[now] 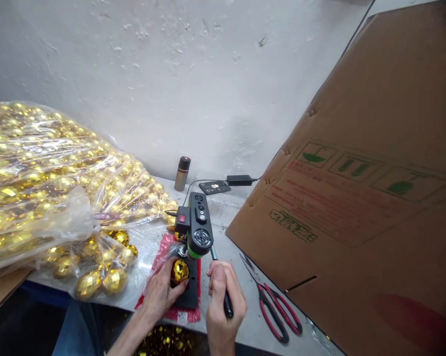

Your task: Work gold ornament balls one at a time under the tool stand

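With fingers around a gold faceted ball [180, 271], my left hand [163, 289] steadies it on the dark base of a small black bench machine [200, 222]. The machine's head, with round vents and a green band underneath, sits just above and behind the ball. My right hand [226, 291] is wrapped around the black grip of a lever [228, 305] whose metal rod runs up to the machine's right side. A box with a red switch [182, 218] is fixed at the machine's left. Red plastic wrap [185, 315] lies under the base.
A large clear bag of gold balls [60, 168] fills the left; several loose balls [114, 281] lie before it. Red-handled scissors [278, 311] and a big carton [356, 188] stand right. Behind are a spray can [182, 173], a phone [214, 187] and a power adapter [239, 180].
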Available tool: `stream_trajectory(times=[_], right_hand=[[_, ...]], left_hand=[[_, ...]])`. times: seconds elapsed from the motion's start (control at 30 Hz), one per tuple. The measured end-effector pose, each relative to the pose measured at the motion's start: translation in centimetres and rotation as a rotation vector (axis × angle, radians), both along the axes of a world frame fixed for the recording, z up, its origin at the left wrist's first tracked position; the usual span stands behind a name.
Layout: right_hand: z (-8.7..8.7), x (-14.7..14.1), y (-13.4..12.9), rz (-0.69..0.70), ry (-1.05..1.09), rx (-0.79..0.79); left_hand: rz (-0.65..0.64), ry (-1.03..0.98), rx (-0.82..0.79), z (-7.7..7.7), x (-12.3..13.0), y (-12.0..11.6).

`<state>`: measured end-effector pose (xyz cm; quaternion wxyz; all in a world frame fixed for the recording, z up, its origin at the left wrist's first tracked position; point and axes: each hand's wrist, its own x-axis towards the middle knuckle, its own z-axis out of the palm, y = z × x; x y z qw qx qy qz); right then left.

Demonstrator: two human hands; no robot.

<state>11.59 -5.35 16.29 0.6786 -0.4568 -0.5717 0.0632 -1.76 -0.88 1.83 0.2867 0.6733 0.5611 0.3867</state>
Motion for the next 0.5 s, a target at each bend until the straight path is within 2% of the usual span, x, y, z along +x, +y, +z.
stream_trajectory(times=[0.17,0.3,0.5], right_hand=[[-0.3,0.0,-0.1,-0.009,0.005,-0.002],[-0.5,0.0,-0.2,-0.005,-0.010,0.000],[-0.2,0.1,-0.3,-0.007,-0.051,0.021]], left_hand=[[-0.105,0.068,-0.040,0.5,-0.4,-0.4],[-0.119,0.085,-0.026,0.6,-0.2,-0.1],[-0.106,0.131,0.101,-0.5,0.9,1.2]])
